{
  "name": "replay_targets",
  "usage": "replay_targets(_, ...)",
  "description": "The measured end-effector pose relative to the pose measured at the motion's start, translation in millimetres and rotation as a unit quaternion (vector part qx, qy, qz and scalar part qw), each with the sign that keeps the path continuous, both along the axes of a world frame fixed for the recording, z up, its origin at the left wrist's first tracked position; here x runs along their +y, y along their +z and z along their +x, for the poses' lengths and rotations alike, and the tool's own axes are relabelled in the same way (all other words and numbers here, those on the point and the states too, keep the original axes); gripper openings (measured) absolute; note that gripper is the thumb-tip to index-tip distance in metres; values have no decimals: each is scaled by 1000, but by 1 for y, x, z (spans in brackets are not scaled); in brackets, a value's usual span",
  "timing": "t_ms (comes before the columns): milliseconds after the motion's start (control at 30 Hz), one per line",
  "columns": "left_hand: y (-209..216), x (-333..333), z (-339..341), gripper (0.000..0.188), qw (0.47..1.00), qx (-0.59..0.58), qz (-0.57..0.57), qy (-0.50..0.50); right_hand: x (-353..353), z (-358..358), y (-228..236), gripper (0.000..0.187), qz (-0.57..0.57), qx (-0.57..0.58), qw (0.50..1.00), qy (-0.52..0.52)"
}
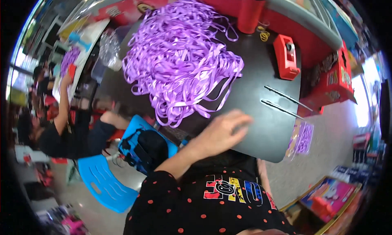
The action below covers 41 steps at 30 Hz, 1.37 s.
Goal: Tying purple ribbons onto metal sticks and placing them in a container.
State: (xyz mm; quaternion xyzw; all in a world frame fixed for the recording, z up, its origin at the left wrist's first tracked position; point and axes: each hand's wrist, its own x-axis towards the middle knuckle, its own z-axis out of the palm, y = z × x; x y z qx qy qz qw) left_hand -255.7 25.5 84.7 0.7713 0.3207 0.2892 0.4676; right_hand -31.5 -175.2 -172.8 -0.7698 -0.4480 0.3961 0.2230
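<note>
My left hand (227,129) is over the near edge of the dark table (255,77), palm down. Its thumb and index finger are apart with a gap between them, and I see nothing held; motion blurs the fingers a little. Just beyond it spreads a big tangled heap of shiny purple ribbon straps (179,59). To the hand's right, two thin dark rods (286,106) lie side by side, reaching past the table's right edge. A strip of bare skin, perhaps my right forearm, shows below the table edge; my right hand is out of sight.
A red tape dispenser (287,57) and a red lidded cup (250,12) stand at the back right, near yellow bands (264,34). A clear bottle (109,51) lies left. Blue chairs (104,182) and a seated person (67,128) are at left; purple straps fill a bin (304,137) at right.
</note>
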Motion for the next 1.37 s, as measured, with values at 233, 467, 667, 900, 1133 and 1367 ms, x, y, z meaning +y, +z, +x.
replay_targets(233, -25, 48, -6, 37, 861, 248, 353, 268, 25, -37, 17, 54, 42, -171, 958, 226)
replay_targets(467, -32, 18, 31, 39, 920, 227, 280, 155, 30, -33, 19, 54, 87, -107, 976, 169)
replay_targets(667, -2, 30, -1, 18, 922, 131, 267, 246, 32, -31, 26, 49, 92, -81, 983, 138)
replay_targets(900, -7, 84, -13, 17, 911, 169, 252, 280, 28, -29, -18, 47, 135, -5, 988, 77)
replay_targets(1133, -16, 99, -14, 21, 891, 247, 288, 251, 26, -30, -24, 41, 207, 23, 977, 48)
replay_targets(1367, 18, 129, -80, 15, 942, -257, -71, 204, 26, -27, -18, 48, 127, 99, 987, 26)
